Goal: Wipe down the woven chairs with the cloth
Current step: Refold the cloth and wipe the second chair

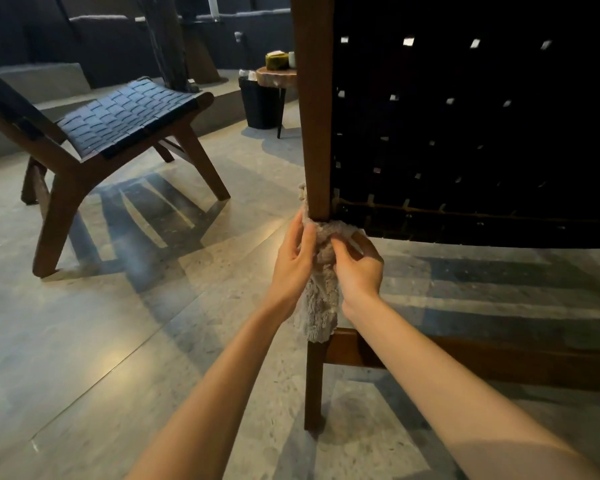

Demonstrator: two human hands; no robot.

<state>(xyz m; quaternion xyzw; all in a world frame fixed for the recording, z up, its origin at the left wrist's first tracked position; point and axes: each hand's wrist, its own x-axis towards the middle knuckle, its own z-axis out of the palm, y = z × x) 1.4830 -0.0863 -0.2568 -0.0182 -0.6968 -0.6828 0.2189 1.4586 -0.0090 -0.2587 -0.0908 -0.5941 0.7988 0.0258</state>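
Note:
A fluffy beige cloth [320,299] is wrapped around the lower end of the near woven chair's wooden back post [315,133], and its loose end hangs down. My left hand [293,261] holds the cloth on the post's left side. My right hand [359,268] grips the cloth on the right, just under the dark woven back [465,133]. A second woven chair [118,116] with a dark seat and a brown wooden frame stands apart at the left.
A small round wooden side table [278,77] with a yellow-green object and a cup stands behind, next to a black bin [258,102]. A grey step runs along the back. The polished stone floor [136,306] spreads between the chairs.

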